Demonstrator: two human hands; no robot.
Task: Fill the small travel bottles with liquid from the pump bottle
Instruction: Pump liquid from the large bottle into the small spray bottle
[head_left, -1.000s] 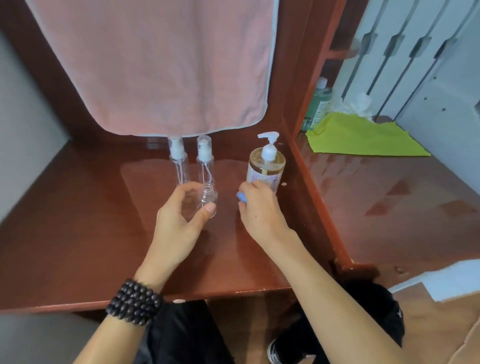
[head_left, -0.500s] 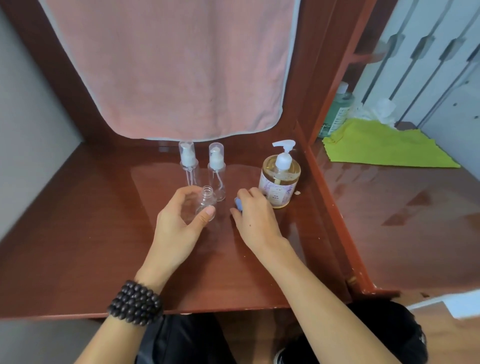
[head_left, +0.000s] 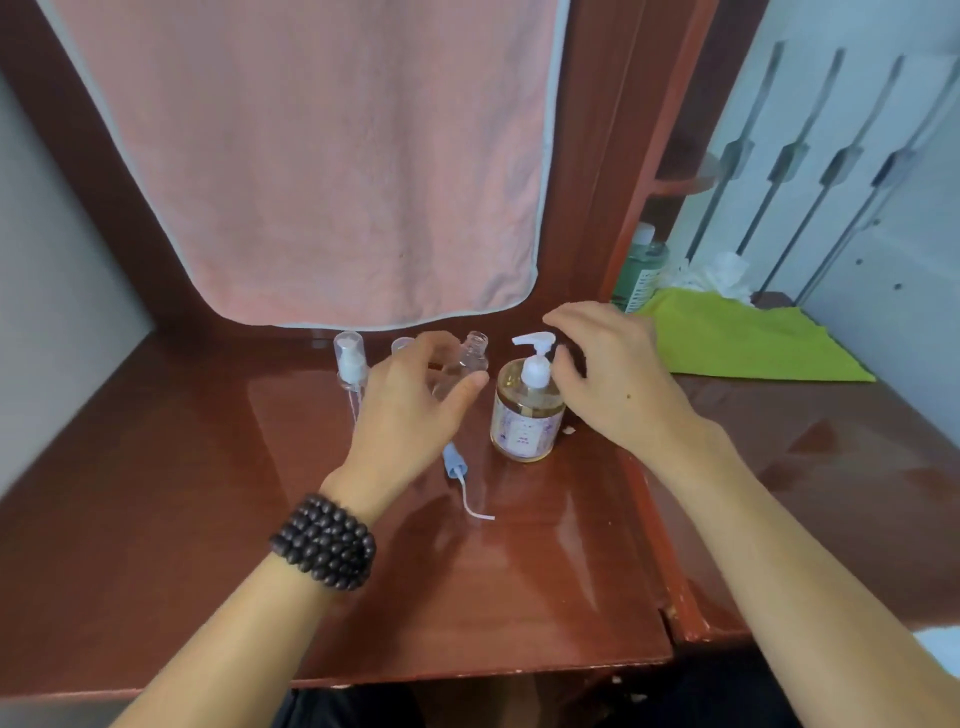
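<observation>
Clear open bottle (head_left: 470, 364) gripped in our left hand (head_left: 410, 410); right hand (head_left: 608, 374) hovers loose-fingered, empty, over the pump (head_left: 535, 345). Misaligned nozzle could spill.

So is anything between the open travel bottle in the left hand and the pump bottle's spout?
Nothing visible. The left hand holds the open travel bottle just left of the pump bottle, its mouth near the spout. The removed sprayer cap lies on the desk, nearer the camera. The right hand hovers by the pump head.

open btl (head_left: 470, 364) left of pump btl (head_left: 527, 410), sprayer (head_left: 457, 467) in front
</observation>
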